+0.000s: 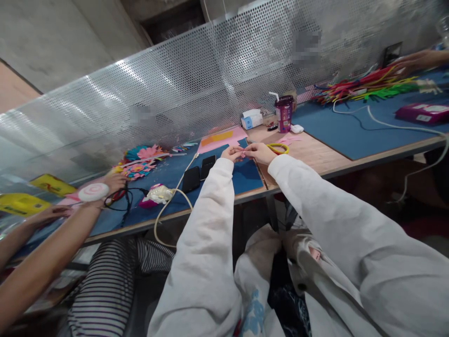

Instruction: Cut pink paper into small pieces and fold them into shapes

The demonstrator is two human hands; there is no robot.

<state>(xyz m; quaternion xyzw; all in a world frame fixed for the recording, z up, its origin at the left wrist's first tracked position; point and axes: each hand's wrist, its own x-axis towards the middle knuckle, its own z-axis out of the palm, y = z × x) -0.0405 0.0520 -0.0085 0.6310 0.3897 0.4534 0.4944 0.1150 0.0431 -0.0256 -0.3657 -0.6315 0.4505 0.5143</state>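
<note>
Both hands met just above the blue mat (245,180): left hand (231,153) & right hand (257,152) pinched a small pink piece (242,152) btwn fingertips. Shaping looked unfinished; yellow scissors (278,148) lay right of mat.

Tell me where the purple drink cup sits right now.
Head view, right of centre: the purple drink cup stands on the wooden tabletop, beside the tissue box.

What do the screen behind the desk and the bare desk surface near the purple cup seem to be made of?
Screen: apparently sheet metal, dull silver, punched with rows of round holes. Desk surface: looks like light wood or wood laminate, matte, with plank-like seams. Purple cup.
</note>
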